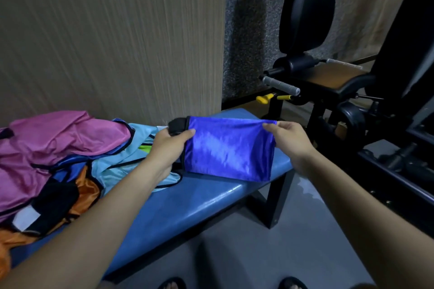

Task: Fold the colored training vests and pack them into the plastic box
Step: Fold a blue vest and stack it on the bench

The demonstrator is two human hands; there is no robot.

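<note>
**Folded blue vest held taut over the bench, box nowhere in view**

The blue vest hangs between both hands above the far end of the blue bench, already folded down to a compact rectangle. The left hand grips its black-trimmed edge, thumb on top and fingers curled underneath; the right hand pinches the opposite upper corner between thumb and fingers.

The fabric looks thin, glossy and very light, so it should weigh almost nothing yet slide easily against itself. A fold in cloth like this probably springs open unless it is pressed flat or kept under tension. The safest hold seems to be the bound black edge by the left hand, where the layers are thickest, with the right hand trapping all layers at its corner together.

Beyond the left forearm lies the pile of unfolded vests, pink, light blue, orange and darker ones tangled together; how many there are cannot be counted. The plastic box does not show anywhere. The underside of the held vest and the left fingers beneath it are hidden.
</note>
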